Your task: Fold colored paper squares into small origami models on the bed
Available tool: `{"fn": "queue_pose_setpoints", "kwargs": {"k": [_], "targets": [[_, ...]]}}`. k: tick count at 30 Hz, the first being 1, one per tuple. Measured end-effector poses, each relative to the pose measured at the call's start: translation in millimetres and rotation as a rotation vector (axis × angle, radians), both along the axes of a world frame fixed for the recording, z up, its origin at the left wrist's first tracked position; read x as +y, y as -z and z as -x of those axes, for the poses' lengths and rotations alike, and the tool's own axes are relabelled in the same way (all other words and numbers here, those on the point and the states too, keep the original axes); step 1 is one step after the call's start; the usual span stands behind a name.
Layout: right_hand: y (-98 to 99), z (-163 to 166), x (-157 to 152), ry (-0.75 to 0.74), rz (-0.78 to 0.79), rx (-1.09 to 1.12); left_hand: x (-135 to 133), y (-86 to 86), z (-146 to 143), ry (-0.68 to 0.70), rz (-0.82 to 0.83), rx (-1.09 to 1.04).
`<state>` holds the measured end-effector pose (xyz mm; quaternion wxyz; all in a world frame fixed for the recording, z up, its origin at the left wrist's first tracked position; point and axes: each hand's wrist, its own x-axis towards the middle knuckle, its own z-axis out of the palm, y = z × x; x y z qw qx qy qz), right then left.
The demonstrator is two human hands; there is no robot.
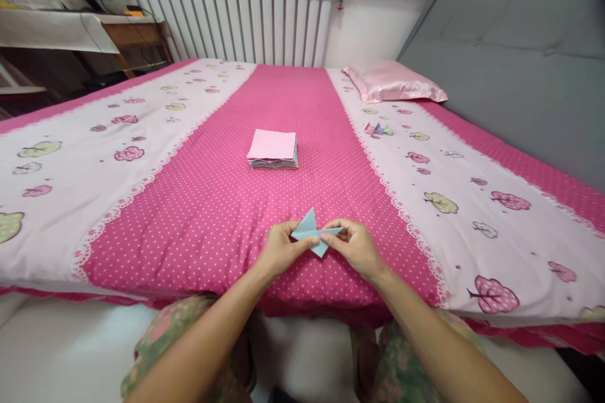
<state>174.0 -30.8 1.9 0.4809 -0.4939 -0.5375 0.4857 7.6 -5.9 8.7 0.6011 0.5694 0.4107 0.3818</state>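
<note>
A light blue folded paper piece (312, 231) with pointed flaps is held just above the near edge of the bed. My left hand (280, 250) pinches its left side, fingers closed on the paper. My right hand (355, 244) pinches its right side in the same way. Both forearms reach in from the bottom of the view. Farther up the pink dotted middle strip of the bedspread (212, 201) lies a stack of square paper sheets (273, 149), pink sheet on top. Three small folded paper shapes (378, 129) in pink, blue and green sit to the right, near the pillow.
A pink satin pillow (392, 82) lies at the far right of the bed. A grey padded headboard (510, 56) runs along the right side. A white radiator (231, 22) stands behind the bed, and a desk (70, 31) at the far left. My knees in floral fabric show below.
</note>
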Motion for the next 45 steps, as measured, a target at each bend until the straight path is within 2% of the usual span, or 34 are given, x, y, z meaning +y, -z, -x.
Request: {"fn": "queue_pose_setpoints", "kwargs": {"k": [3, 8, 14, 22, 26, 34, 39, 45], "targets": [[-1.6, -1.4, 0.2, 0.041, 0.049, 0.081, 1.0, -1.8, -0.1, 0.016, 0.065, -0.084], [-3.1, -1.9, -0.4, 0.087, 0.124, 0.168, 0.4, -5.7, 1.7, -0.028, 0.145, -0.110], [-2.9, -2.0, -0.6, 0.060, 0.165, 0.221, -2.4, -5.0, 0.8, -0.022, 0.193, -0.178], [-5.7, -2.5, -1.1, 0.043, 0.091, 0.173, -4.9, -6.4, -1.5, -0.041, 0.233, -0.213], [-8.7, -3.4, -0.9, 0.050, 0.038, 0.128, -5.9, -6.2, -3.3, -0.045, 0.154, -0.209], [-8.7, -3.4, -3.1, 0.007, 0.012, 0.075, -4.5, -3.3, -2.7, -0.065, -0.150, -0.075], [-3.0, -5.2, -1.8, -0.019, -0.002, 0.042, -8.9, -8.2, -1.7, -0.057, -0.179, -0.085], [-2.7, -5.6, -1.9, -0.002, -0.022, -0.029, -9.8, -9.5, -3.7, -0.058, -0.122, -0.099]]}}
